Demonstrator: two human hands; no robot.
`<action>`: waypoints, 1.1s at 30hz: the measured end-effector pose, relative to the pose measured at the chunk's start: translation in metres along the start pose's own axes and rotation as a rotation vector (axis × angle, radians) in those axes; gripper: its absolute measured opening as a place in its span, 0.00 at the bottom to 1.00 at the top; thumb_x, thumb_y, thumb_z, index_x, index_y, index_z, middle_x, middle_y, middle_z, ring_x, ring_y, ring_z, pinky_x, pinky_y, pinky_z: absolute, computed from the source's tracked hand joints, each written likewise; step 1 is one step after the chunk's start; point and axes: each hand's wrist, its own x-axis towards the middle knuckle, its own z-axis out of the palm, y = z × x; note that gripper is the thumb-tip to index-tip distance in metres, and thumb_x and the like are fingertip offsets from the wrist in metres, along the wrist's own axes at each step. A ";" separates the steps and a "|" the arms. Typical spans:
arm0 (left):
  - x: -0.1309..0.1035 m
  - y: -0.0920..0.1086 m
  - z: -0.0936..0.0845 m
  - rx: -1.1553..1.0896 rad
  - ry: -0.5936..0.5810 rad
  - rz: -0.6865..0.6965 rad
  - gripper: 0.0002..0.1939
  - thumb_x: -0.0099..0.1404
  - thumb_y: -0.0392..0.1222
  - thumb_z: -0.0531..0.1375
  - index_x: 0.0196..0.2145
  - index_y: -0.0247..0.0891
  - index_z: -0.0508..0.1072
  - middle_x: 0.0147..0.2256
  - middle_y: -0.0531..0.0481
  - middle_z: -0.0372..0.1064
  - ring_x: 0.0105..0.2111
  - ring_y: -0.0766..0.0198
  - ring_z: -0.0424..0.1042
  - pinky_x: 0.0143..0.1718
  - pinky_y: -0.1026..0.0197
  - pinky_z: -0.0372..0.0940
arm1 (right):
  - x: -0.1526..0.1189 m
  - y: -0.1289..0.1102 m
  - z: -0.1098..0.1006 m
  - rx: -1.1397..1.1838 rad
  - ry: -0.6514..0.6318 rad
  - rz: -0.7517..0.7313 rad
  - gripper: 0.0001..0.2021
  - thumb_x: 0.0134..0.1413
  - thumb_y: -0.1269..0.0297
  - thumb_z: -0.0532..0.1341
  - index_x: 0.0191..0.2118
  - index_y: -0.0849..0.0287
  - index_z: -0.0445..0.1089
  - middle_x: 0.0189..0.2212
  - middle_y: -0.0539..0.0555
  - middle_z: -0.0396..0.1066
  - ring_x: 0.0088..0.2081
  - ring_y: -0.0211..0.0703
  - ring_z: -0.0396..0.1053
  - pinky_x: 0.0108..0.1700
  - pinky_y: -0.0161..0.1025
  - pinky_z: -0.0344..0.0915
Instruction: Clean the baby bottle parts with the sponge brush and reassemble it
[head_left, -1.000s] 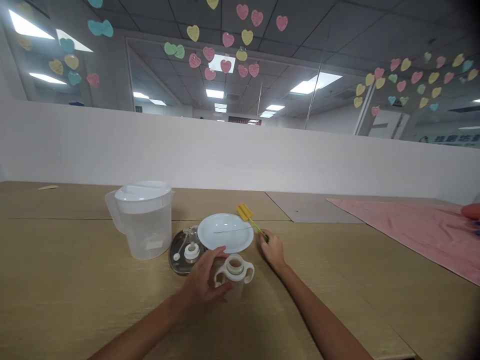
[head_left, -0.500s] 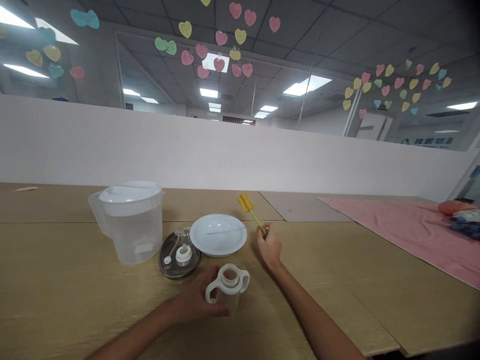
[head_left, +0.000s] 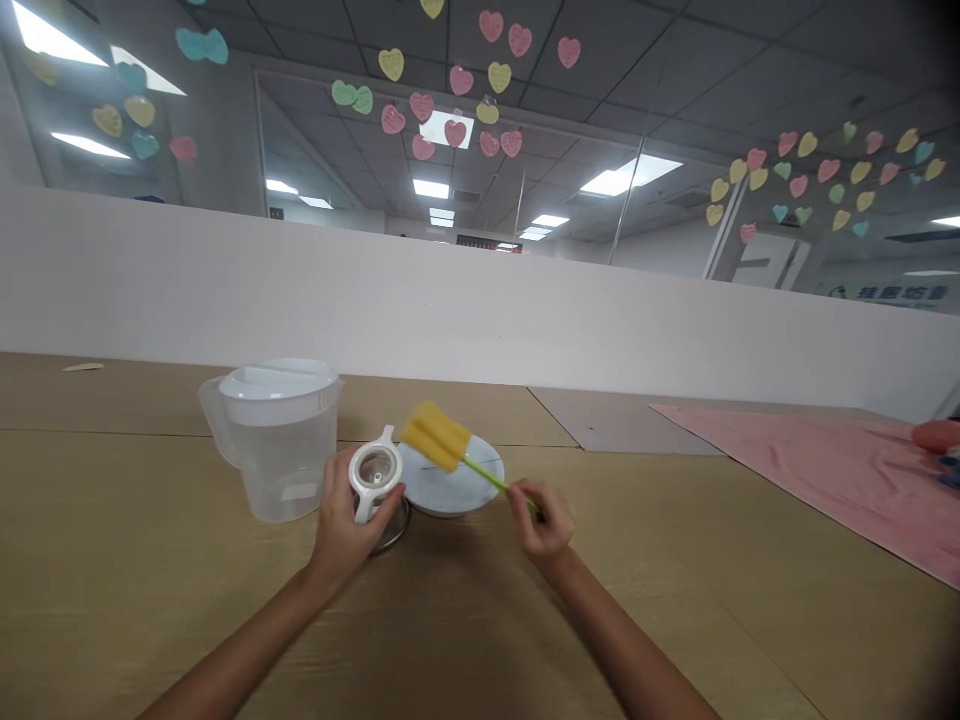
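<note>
White two-handled bottle [head_left: 375, 468], left of bowl [head_left: 454, 494]: likely light, stiff; fingers of left hand [head_left: 341, 518] grip its side, a sound hold. Yellow brush [head_left: 436, 437]: likely soft-headed; right hand [head_left: 544, 520] pinches its handle.

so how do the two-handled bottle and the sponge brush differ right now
The bottle is white around its mouth, with two handles; the brush has a yellow sponge head on a thin green stem. The bottle is in the left hand, the brush in the right hand. The bottle's open mouth faces the camera, while the brush slants, head toward the bottle. Both are held above the table.
</note>
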 end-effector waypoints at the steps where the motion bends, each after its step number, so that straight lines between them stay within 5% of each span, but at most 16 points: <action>1: 0.001 -0.003 0.001 -0.002 0.001 -0.026 0.21 0.56 0.46 0.59 0.46 0.38 0.61 0.41 0.46 0.62 0.42 0.56 0.64 0.45 0.53 0.63 | 0.002 -0.006 0.000 0.026 -0.021 -0.073 0.04 0.49 0.74 0.58 0.32 0.59 0.66 0.20 0.51 0.69 0.19 0.35 0.64 0.22 0.33 0.59; 8: -0.001 -0.008 0.004 0.007 -0.006 -0.089 0.24 0.55 0.42 0.58 0.49 0.38 0.58 0.43 0.45 0.58 0.45 0.55 0.61 0.42 0.55 0.65 | 0.009 -0.007 -0.004 0.044 -0.102 -0.236 0.06 0.48 0.76 0.57 0.33 0.59 0.65 0.17 0.49 0.67 0.16 0.34 0.61 0.18 0.33 0.53; 14: 0.001 -0.017 0.003 0.053 -0.044 -0.073 0.26 0.53 0.36 0.58 0.51 0.37 0.58 0.47 0.42 0.54 0.50 0.53 0.59 0.50 0.49 0.61 | 0.012 0.010 -0.014 -0.127 -0.266 -0.595 0.09 0.47 0.75 0.61 0.36 0.60 0.67 0.14 0.46 0.65 0.15 0.32 0.57 0.18 0.35 0.48; 33: -0.001 -0.029 -0.002 0.234 -0.071 0.203 0.28 0.55 0.29 0.52 0.54 0.35 0.54 0.51 0.37 0.49 0.57 0.48 0.51 0.55 0.42 0.54 | 0.012 0.001 -0.011 -0.148 -0.346 -0.481 0.08 0.49 0.73 0.59 0.23 0.58 0.61 0.12 0.44 0.56 0.16 0.32 0.50 0.20 0.36 0.43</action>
